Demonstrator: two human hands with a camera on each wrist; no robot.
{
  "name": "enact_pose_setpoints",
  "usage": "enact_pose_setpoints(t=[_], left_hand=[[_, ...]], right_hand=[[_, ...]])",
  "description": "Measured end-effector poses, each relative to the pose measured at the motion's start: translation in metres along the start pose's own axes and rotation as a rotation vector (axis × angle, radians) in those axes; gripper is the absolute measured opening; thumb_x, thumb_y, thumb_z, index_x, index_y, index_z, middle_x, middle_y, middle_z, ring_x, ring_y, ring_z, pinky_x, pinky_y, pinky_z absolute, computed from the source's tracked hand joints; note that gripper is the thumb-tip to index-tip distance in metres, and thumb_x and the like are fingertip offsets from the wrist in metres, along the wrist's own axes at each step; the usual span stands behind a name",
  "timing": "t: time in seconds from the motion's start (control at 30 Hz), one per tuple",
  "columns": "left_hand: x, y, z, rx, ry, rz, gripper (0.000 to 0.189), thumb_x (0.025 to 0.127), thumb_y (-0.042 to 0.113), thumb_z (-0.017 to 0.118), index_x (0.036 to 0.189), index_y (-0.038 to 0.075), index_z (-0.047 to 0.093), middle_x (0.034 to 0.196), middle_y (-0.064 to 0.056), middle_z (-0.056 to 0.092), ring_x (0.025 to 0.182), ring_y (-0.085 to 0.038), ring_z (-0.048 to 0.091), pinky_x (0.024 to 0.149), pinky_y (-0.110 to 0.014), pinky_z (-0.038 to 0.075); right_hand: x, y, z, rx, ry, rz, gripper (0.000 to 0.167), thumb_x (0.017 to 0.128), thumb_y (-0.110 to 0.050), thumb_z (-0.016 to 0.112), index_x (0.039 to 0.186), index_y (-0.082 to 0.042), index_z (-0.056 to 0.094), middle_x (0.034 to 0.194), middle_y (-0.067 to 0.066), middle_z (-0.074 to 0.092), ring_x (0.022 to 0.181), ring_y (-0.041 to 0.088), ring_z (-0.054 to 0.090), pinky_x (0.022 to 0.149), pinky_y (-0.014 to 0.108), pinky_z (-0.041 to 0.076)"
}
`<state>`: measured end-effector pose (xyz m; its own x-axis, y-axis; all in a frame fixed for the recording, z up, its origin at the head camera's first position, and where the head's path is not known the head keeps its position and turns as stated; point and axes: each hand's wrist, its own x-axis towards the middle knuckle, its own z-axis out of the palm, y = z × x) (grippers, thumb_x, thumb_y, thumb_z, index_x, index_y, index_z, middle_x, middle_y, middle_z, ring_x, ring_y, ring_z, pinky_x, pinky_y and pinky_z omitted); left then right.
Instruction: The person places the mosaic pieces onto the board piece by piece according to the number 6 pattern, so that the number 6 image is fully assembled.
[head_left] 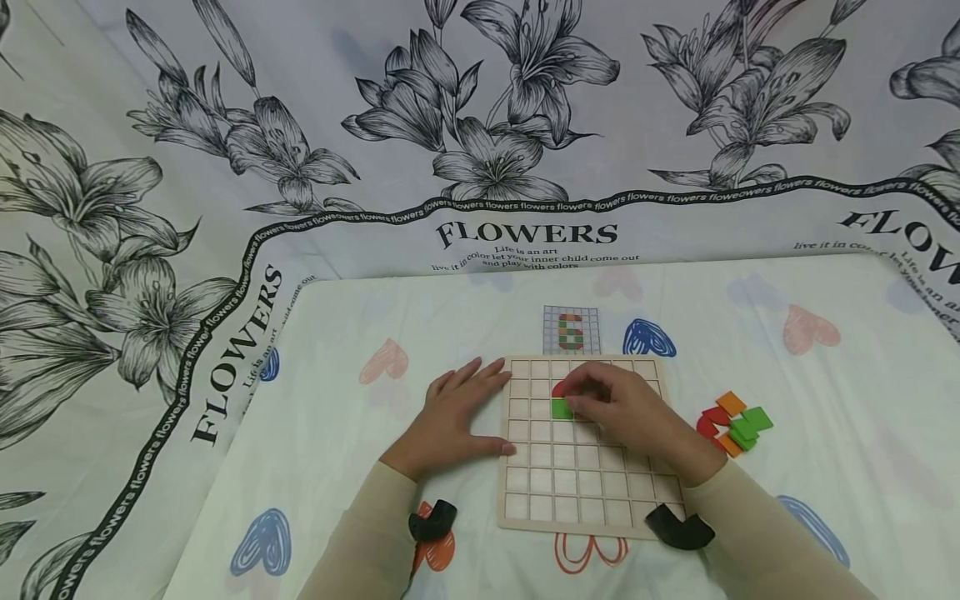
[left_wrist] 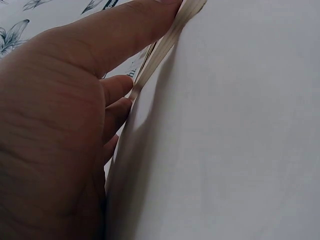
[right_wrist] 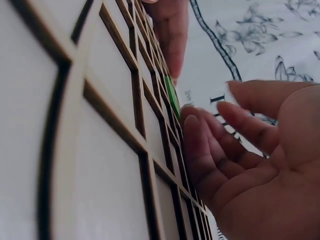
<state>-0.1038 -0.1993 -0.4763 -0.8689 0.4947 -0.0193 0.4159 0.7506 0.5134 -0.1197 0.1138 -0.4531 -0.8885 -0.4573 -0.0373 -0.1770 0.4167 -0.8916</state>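
Note:
A square wooden grid board (head_left: 527,479) lies on the cloth-covered table. My left hand (head_left: 453,417) spreads its fingers along the board's left side, thumb and fingertips touching the edge. Over the upper middle cells is my right hand (head_left: 626,408), thumb and forefinger drawn close together. Those fingertips overlap a red piece (head_left: 557,390), partly hidden, and the right edge of a green square (head_left: 561,409) in the cell below it. In the right wrist view the green square (right_wrist: 172,97) sits just past the fingertips; I cannot tell whether they pinch a piece.
A loose pile of orange, green and red pieces (head_left: 731,423) lies right of the board. Behind the board is a gridded card (head_left: 572,331) with a coloured figure 6. A flower-printed cloth (head_left: 405,175) rises beyond the table. Black bands (head_left: 433,522) show near both wrists.

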Motion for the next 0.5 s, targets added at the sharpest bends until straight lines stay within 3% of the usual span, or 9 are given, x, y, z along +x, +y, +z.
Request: enact_pose_setpoints(t=[0.13,0.3,0.5], left_hand=[[0.0002,-0.0008,0.0003,-0.003,-0.003,-0.004,0.101,0.088,0.073,0.078,0.171,0.031,0.04,0.177,0.018,0.023,0.164,-0.014,0.008,0.126,-0.054,0.008],[0.0003,-0.0007,0.0001,-0.009,-0.004,-0.006,0.1,0.088,0.073,0.079,0.171,0.031,0.041,0.177,0.018,0.023,0.164,-0.013,0.008,0.126,-0.054,0.007],[0.0005,-0.0008,0.0002,-0.008,-0.002,-0.008,0.101,0.087,0.073,0.079,0.17,0.031,0.041,0.177,0.018,0.024,0.164,-0.013,0.008,0.126,-0.054,0.008]], right_hand=[[0.0005,0.0001,-0.0012,0.09,-0.007,-0.011,0.023,0.109,-0.023,0.071,0.127,-0.01,0.072,0.112,0.002,0.073,0.099,0.024,0.066,0.088,0.034,0.057],[0.0011,0.0002,-0.0024,0.205,-0.018,-0.036,0.032,0.116,-0.027,0.058,0.132,-0.001,0.065,0.109,0.013,0.074,0.095,0.031,0.07,0.084,0.039,0.06],[-0.0023,-0.0047,-0.0063,0.259,-0.014,-0.083,0.039,0.12,-0.027,0.045,0.138,0.003,0.06,0.118,0.018,0.074,0.103,0.034,0.07,0.086,0.04,0.06]])
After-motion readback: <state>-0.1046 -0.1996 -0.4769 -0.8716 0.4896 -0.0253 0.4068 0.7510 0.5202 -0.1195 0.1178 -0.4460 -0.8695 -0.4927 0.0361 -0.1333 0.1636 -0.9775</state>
